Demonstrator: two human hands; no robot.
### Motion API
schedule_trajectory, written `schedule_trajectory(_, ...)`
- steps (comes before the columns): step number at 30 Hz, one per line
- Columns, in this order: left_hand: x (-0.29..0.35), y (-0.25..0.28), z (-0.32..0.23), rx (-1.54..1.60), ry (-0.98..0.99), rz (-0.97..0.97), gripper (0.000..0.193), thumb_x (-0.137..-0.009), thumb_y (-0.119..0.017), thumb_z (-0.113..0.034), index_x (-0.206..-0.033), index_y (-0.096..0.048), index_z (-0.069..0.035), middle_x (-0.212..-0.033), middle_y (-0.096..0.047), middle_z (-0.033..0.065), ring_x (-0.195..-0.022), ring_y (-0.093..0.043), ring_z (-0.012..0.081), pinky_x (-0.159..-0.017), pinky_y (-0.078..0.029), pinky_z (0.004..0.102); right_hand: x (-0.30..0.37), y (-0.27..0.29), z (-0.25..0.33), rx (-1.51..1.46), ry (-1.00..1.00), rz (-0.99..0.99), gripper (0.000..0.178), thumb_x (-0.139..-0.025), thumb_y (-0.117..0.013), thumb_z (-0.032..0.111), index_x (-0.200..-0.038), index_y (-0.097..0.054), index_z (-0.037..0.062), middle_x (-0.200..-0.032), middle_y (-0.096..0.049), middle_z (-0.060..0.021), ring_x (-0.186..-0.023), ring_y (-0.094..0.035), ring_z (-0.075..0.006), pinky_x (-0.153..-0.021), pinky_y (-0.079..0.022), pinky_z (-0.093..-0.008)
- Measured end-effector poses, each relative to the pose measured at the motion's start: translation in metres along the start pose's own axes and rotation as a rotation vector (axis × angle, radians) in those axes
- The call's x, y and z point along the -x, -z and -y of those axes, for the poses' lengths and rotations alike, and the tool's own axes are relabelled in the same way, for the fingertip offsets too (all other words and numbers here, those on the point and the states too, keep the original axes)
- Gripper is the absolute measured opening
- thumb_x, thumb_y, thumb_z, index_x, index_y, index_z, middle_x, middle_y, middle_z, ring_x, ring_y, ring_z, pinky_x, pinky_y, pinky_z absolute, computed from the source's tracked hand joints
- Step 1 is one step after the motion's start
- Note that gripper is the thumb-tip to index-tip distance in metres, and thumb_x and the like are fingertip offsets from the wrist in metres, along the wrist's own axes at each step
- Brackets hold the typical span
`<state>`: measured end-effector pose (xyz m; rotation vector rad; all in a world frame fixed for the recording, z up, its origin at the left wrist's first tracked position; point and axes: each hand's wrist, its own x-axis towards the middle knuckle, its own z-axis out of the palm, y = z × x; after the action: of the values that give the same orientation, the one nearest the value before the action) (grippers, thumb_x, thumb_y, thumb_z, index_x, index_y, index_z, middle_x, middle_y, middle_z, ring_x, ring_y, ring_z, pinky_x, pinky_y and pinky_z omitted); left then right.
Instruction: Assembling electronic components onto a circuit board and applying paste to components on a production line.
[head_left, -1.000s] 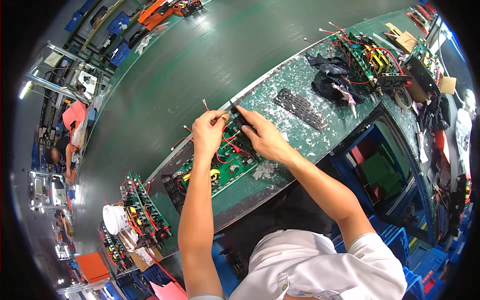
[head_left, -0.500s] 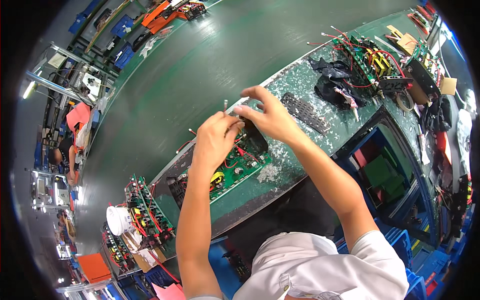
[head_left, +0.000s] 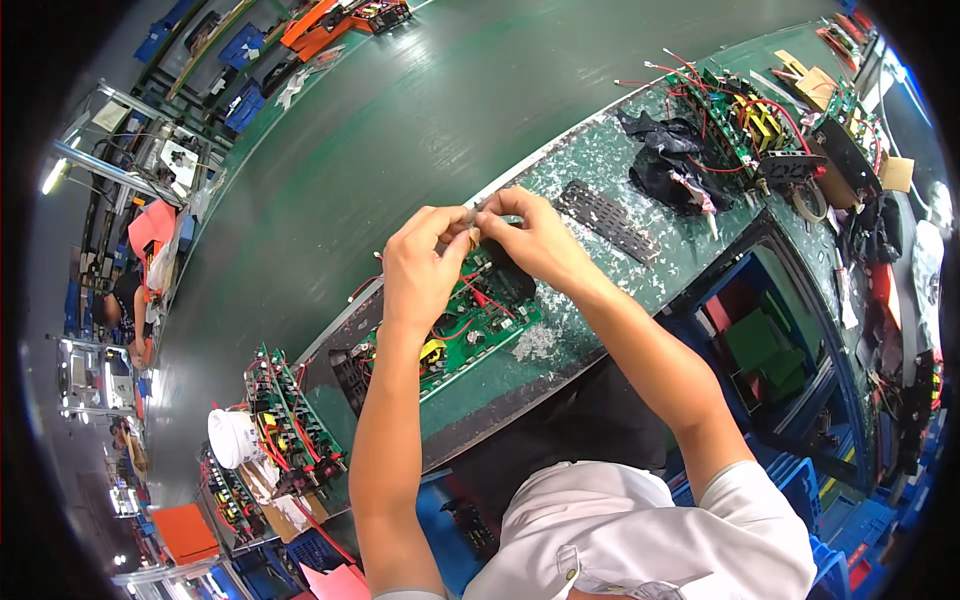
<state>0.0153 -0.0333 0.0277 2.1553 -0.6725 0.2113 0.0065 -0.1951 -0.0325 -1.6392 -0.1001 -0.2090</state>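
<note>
The green circuit board [head_left: 490, 325] is lying on the bench [head_left: 580, 165]; over its far edge, the left hand [head_left: 425, 260] and right hand [head_left: 535, 235] are pinching narrowly on a small piece [head_left: 475, 214], its kind unclear. Rightward, across a gap, a slotted plate [head_left: 605, 222] is lying.

**Materials and finish**

Looks smooth and glossy, with streaked reflections, across the green tabletop [head_left: 400, 150]. Rough on the bench [head_left: 580, 163]: crusted with white flakes over worn green. Slightly shiny, like coated laminate, on the board [head_left: 492, 337]. Matt black on the slotted plate [head_left: 606, 222]; plastic or metal unclear. Resembles smooth white plastic at the tub [head_left: 230, 438], polished metal along the rail [head_left: 115, 172], matt cardboard at the card [head_left: 896, 173], creased soft cloth on the shirt [head_left: 600, 530].
</note>
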Motion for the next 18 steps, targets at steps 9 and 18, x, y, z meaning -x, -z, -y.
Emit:
schedule_trajectory(9,0.000,0.001,0.025,-0.211,0.039,0.033,0.014,-0.086,-0.070,-0.005,-0.098,-0.075,-0.001,-0.087,-0.069,0.0137,-0.073,-0.069,0.0272,-0.069,-0.053,0.0354,0.028,-0.013,-0.017,0.278,0.116,-0.086,0.043,-0.098,-0.061,0.019,-0.134,-0.052,-0.0029,-0.123,-0.064,-0.0247,-0.117,-0.062,-0.0370,-0.100,-0.048,-0.0403)
schedule_trajectory(18,0.002,-0.005,0.032,-0.211,0.045,0.027,0.015,-0.085,-0.070,-0.004,-0.098,-0.073,0.003,-0.086,-0.070,0.0130,-0.071,-0.066,0.0221,-0.068,-0.052,0.0319,0.036,-0.017,-0.008,0.226,0.016,-0.011,0.043,-0.100,-0.051,0.008,-0.140,-0.048,-0.0036,-0.130,-0.060,-0.0267,-0.122,-0.058,-0.0407,-0.103,-0.045,-0.0418)
